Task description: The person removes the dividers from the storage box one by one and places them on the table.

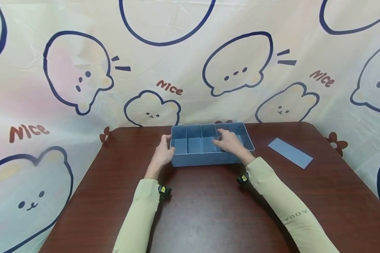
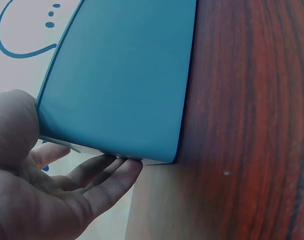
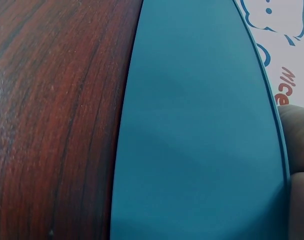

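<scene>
A blue organizer box (image 1: pixel 206 159) with several compartments stands at the far side of the brown table. My left hand (image 1: pixel 163 151) holds its left end. In the left wrist view, the fingers of that hand (image 2: pixel 57 185) lie along the end wall and the thumb comes over the rim. My right hand (image 1: pixel 230 142) is above the right-hand compartments, thumb and index finger apart; its lower fingers are hidden. The right wrist view has mostly the box's front wall (image 3: pixel 202 120), with part of the hand (image 3: pixel 299 150) behind the rim.
A flat blue strip (image 1: pixel 290 153) lies on the table to the right of the box. The brown table (image 1: pixel 196 211) reaches back to a cloth backdrop (image 1: pixel 190 63) with bear drawings, close behind the box. Dark wrist cameras (image 1: pixel 164 191) sit on both sleeves.
</scene>
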The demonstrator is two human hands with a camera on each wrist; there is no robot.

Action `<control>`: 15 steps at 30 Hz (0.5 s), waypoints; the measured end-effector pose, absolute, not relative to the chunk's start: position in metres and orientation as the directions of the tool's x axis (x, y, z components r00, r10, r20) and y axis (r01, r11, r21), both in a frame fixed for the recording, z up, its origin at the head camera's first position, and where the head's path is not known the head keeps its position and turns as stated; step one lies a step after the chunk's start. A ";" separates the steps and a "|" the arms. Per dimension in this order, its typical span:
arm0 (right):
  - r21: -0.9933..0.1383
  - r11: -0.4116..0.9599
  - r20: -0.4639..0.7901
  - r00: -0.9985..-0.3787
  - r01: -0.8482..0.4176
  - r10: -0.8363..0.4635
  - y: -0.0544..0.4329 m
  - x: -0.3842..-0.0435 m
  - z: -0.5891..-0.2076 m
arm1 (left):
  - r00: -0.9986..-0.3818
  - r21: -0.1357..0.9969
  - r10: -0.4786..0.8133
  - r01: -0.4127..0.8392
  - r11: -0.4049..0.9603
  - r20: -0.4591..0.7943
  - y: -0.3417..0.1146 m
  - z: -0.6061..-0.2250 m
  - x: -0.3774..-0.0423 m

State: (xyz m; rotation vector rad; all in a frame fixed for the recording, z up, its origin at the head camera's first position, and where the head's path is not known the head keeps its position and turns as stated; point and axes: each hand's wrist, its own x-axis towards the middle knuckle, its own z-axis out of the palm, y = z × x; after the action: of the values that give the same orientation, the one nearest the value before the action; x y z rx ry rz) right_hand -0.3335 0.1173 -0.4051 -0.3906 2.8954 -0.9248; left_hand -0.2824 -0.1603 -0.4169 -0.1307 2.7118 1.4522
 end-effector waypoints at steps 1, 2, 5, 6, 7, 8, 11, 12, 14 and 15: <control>-0.574 0.789 0.001 -0.964 -0.218 -0.266 0.117 -0.333 -0.405 | -0.995 0.827 -0.045 -0.103 0.553 -0.094 -0.160 -0.417 -0.282; -0.569 0.793 -0.003 -0.964 -0.217 -0.266 0.117 -0.333 -0.405 | -0.995 0.827 -0.045 -0.102 0.553 -0.093 -0.160 -0.417 -0.282; -0.559 0.800 -0.011 -0.963 -0.218 -0.269 0.117 -0.333 -0.404 | -0.995 0.826 -0.047 -0.098 0.555 -0.086 -0.160 -0.417 -0.282; -0.554 0.803 -0.011 -0.963 -0.219 -0.271 0.117 -0.333 -0.404 | -0.995 0.826 -0.047 -0.097 0.555 -0.085 -0.160 -0.417 -0.282; -0.550 0.805 -0.012 -0.962 -0.221 -0.272 0.117 -0.333 -0.403 | -0.995 0.826 -0.048 -0.096 0.556 -0.083 -0.160 -0.417 -0.281; -0.549 0.806 -0.012 -0.962 -0.221 -0.272 0.116 -0.333 -0.403 | -0.996 0.826 -0.049 -0.094 0.556 -0.081 -0.159 -0.417 -0.281; -0.544 0.809 -0.014 -0.962 -0.220 -0.271 0.116 -0.332 -0.403 | -0.996 0.826 -0.050 -0.093 0.556 -0.079 -0.159 -0.417 -0.281; -0.546 0.809 -0.017 -0.962 -0.219 -0.271 0.116 -0.332 -0.402 | -0.996 0.827 -0.049 -0.094 0.555 -0.080 -0.159 -0.417 -0.281; -0.555 0.804 -0.023 -0.962 -0.213 -0.271 0.116 -0.332 -0.402 | -0.995 0.828 -0.050 -0.097 0.553 -0.083 -0.160 -0.417 -0.281; -0.559 0.802 -0.026 -0.962 -0.211 -0.272 0.116 -0.332 -0.402 | -0.995 0.828 -0.050 -0.099 0.552 -0.086 -0.160 -0.417 -0.281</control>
State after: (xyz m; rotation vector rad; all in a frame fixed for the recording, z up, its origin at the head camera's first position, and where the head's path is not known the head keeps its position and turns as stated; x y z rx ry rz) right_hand -0.3317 0.1157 -0.4021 -0.3871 2.8814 -0.8760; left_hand -0.2813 -0.1597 -0.4172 -0.1311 2.7208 1.4573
